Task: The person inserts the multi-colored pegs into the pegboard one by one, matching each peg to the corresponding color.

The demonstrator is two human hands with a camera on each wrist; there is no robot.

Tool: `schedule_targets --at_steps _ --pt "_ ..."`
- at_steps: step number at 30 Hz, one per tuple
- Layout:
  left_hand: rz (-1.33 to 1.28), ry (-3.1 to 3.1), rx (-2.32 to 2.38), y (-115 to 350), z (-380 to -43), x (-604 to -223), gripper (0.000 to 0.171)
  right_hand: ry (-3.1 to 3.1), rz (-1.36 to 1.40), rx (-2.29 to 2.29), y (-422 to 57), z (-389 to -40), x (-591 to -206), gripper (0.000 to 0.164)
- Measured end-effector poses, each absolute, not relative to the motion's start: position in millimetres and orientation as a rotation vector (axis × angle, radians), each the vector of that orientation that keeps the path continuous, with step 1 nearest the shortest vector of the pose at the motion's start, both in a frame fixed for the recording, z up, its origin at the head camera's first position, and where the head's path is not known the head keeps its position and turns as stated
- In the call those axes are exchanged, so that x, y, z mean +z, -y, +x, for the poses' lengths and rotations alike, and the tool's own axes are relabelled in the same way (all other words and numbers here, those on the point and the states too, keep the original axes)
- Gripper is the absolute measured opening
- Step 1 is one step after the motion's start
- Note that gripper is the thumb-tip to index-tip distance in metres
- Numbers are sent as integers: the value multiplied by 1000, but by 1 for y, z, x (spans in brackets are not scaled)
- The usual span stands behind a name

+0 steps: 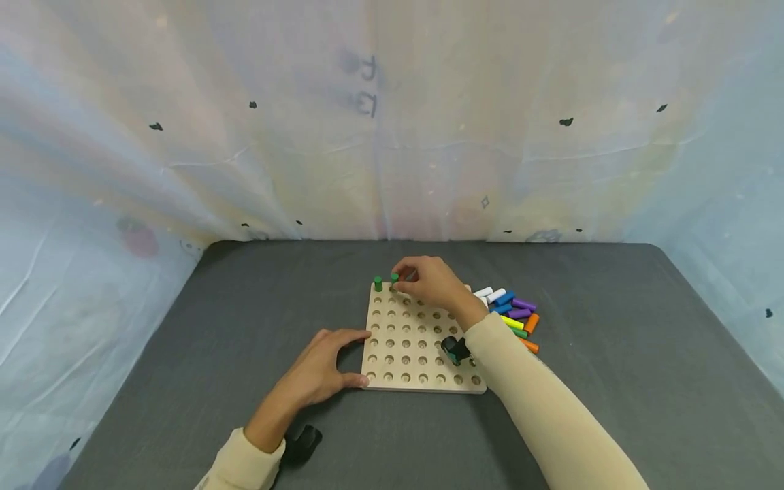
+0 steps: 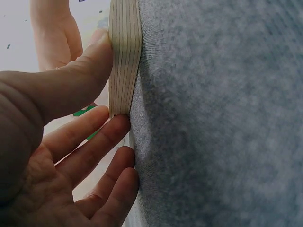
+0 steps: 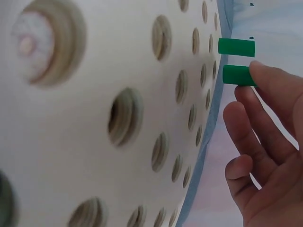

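Note:
My right hand (image 1: 431, 280) pinches a green peg (image 3: 236, 75) between thumb and fingertips at the back row of a wooden pegboard (image 1: 382, 321). Left of it, another green peg (image 1: 378, 284) stands upright in the board's back left corner. In the right wrist view the two pegs are side by side, close to the board's face. My left hand (image 1: 321, 367) lies at the board's left edge, thumb near the front corner and index finger further back, both touching the wood. Its other fingers (image 2: 118, 189) are loosely bent, and nothing is enclosed in that hand.
Loose pegs in white, blue, purple, yellow, green and orange (image 1: 531, 323) lie in a pile just right of the board, partly behind my right forearm. A dark grey cloth (image 1: 275, 299) covers the table, and a pale patterned curtain (image 1: 429, 136) hangs behind and at both sides.

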State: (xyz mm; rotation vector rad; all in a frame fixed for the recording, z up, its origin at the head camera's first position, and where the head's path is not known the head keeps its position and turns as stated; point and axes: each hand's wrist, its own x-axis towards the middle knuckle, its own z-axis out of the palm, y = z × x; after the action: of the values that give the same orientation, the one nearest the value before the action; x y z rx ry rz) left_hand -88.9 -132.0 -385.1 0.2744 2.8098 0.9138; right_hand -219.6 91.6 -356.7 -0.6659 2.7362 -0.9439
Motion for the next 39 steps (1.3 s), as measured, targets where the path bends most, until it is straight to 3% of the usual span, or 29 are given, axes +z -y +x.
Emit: schedule_targets --at_steps 26,39 --pt "273 -2814 923 128 -91 -387 74 -2751 -507 -928 -89 -221 -368 28" --pt "236 -2807 934 123 -91 -388 73 -2850 -442 -1128 -145 -181 -341 26"
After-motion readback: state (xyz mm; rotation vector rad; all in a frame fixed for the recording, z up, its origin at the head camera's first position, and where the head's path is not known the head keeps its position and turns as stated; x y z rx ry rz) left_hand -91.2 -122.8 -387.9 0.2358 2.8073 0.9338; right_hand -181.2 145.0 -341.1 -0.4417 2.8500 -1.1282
